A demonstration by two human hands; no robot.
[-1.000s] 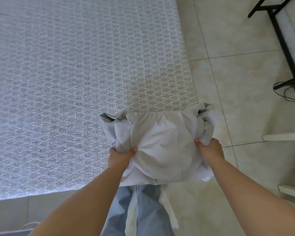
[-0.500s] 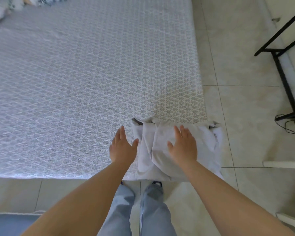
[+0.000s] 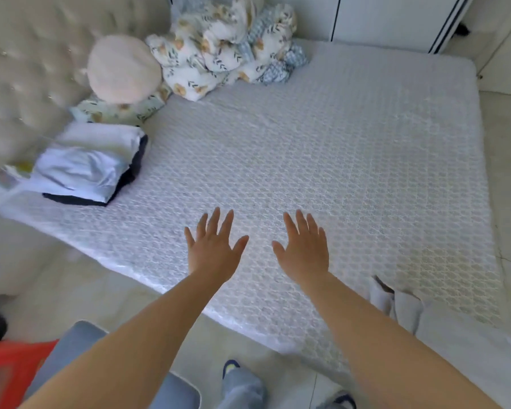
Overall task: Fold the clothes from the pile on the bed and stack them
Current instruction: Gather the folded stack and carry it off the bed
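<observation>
Bare forearms, light blue jeans (image 3: 242, 388), dark blue-trimmed slippers (image 3: 230, 365).

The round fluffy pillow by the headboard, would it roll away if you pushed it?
Probably not far. The round fluffy pillow looks soft and squashy, leaning between the headboard and a floral pillow, so it would likely flop over. It probably feels light.

bed (image 3: 322, 160): white lattice | quilt (image 3: 224, 48): floral | stool (image 3: 9, 370): red

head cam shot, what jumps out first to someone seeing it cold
Two bare hands, the left hand and right hand, stretch open-fingered over the white patterned bed, holding nothing. Far left lies a stack of folded clothes; a floral bedding heap fills the far corner, and a folded white garment sits at the near right edge.
</observation>
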